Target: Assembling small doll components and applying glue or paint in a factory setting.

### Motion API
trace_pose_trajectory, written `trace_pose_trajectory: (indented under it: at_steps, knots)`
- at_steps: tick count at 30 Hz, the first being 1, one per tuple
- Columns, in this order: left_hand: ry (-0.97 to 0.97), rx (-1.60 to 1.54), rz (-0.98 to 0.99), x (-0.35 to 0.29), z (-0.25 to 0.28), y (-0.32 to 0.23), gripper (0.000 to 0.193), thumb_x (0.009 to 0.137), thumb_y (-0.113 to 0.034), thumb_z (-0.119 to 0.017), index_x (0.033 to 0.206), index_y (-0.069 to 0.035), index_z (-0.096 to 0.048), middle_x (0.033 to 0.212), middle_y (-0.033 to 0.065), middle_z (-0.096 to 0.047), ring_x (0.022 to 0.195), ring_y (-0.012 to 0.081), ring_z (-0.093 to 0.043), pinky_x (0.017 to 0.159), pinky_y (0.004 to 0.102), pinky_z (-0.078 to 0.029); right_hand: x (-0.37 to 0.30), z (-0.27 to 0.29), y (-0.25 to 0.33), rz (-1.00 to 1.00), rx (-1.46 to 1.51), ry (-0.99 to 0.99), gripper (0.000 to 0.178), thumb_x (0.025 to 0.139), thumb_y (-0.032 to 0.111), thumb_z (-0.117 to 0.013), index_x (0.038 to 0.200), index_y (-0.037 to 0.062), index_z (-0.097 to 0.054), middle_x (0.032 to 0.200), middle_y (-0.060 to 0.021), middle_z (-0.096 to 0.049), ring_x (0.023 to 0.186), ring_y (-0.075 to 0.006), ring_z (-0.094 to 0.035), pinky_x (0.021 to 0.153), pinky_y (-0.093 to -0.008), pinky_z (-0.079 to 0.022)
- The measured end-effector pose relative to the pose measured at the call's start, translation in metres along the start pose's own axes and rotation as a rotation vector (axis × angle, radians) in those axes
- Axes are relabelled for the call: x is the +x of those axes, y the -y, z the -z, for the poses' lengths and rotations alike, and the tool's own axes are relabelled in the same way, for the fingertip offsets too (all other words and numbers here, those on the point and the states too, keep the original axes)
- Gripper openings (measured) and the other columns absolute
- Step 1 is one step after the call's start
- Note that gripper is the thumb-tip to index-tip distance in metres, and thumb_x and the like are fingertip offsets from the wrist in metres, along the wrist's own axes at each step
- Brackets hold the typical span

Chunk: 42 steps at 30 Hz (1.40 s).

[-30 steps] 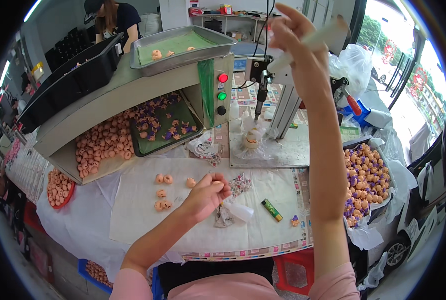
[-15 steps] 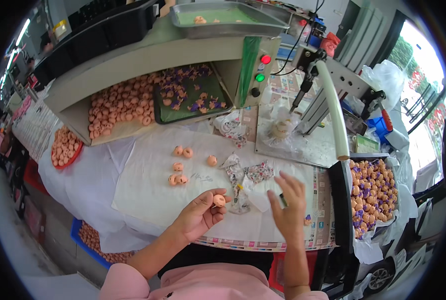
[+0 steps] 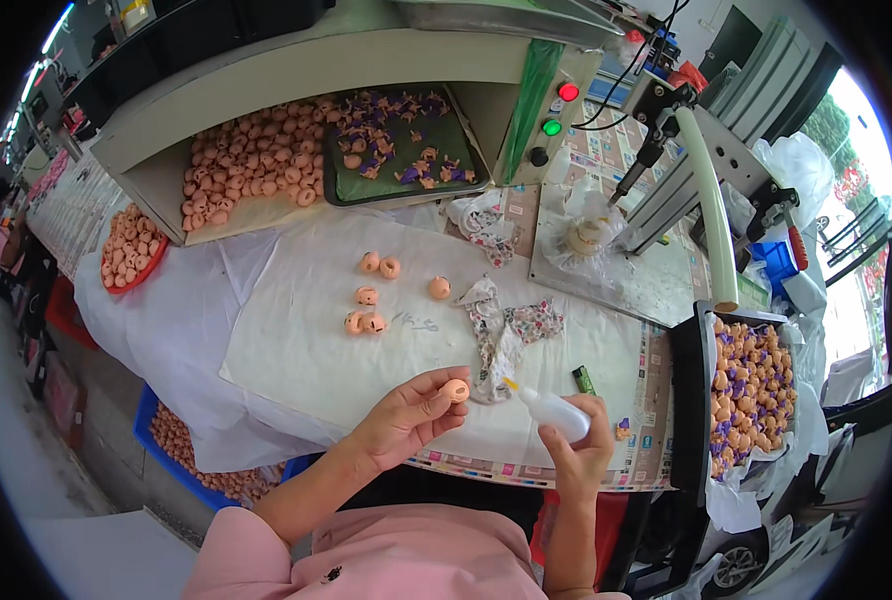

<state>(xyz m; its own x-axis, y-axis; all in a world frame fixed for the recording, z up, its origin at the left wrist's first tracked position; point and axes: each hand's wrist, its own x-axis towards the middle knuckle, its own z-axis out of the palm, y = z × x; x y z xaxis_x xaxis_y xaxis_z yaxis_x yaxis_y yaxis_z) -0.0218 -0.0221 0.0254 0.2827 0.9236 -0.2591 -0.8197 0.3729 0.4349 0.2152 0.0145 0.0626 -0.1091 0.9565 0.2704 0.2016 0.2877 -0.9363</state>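
Observation:
Between thumb and fingers, my left hand (image 3: 401, 420) pinches a small peach-coloured doll head (image 3: 455, 391) with a dark opening facing up. My right hand (image 3: 584, 450) is wrapped round a white squeeze bottle (image 3: 556, 413), whose thin yellow tip points toward the head without touching it. Beyond the two hands lies a crumpled flowered cloth (image 3: 531, 322). Several loose heads (image 3: 366, 296) rest in small groups on the white sheet (image 3: 296, 340), and a single head (image 3: 439, 288) sits closer to the cloth. A small green object (image 3: 583, 380) lies beside the bottle.
Under a metal housing (image 3: 366, 62) are piled heads (image 3: 246, 160) and a green-lined tray (image 3: 366, 188) of purple-and-peach figures. A lever press (image 3: 656, 190) stands at back right. A black crate (image 3: 693, 400) of figures is at right; a red bowl (image 3: 151, 268) and blue bin (image 3: 171, 455) are at left.
My right hand, open above the table before, has taken hold of the white bottle and raised its tip toward the head. The left hand keeps its head. The whole view has shifted slightly.

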Motion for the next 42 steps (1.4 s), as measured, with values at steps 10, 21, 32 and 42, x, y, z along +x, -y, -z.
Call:
trace_pose_trajectory:
  at_steps: [10,21,32,42]
  knots:
    - [0.05,0.096,0.003,0.008,0.015,0.008,0.038,0.097,-0.014,-0.056,0.132,-0.004,-0.048,0.121,0.0078,-0.059,0.107,0.0157,-0.061,0.094,0.0288,-0.051,-0.012,-0.021,0.016,0.17,-0.152,-0.019,0.044,0.069,0.031,-0.086,0.093,0.0013,-0.065,0.084,-0.0081,-0.06,0.074,-0.0201,-0.056,0.064,-0.0302,-0.045]
    - [0.026,0.117,0.018,0.008,0.015,0.005,0.036,0.097,-0.015,-0.057,0.13,-0.004,-0.051,0.118,0.0062,-0.06,0.104,0.0143,-0.06,0.096,0.0284,-0.05,-0.01,-0.028,0.013,0.13,-0.222,-0.01,0.05,0.071,0.042,-0.083,0.094,0.001,-0.066,0.08,-0.0064,-0.058,0.073,-0.0178,-0.056,0.062,-0.0278,-0.043]
    - [0.04,0.117,-0.003,0.01,0.013,0.009,0.033,0.096,-0.014,-0.058,0.127,-0.004,-0.054,0.114,0.004,-0.062,0.105,0.0128,-0.06,0.097,0.0289,-0.049,-0.009,-0.018,0.014,0.189,-0.272,-0.033,0.04,0.069,0.025,-0.086,0.094,0.0014,-0.066,0.078,-0.008,-0.06,0.069,-0.02,-0.057,0.06,-0.0298,-0.045]
    - [0.022,0.129,0.002,0.012,0.01,0.01,0.032,0.096,-0.013,-0.058,0.126,-0.004,-0.054,0.115,0.0047,-0.061,0.106,0.0127,-0.06,0.097,0.0289,-0.049,-0.012,-0.018,0.013,0.202,-0.248,-0.039,0.046,0.069,0.032,-0.086,0.095,0.0009,-0.065,0.081,-0.0074,-0.058,0.07,-0.018,-0.056,0.06,-0.0277,-0.043]
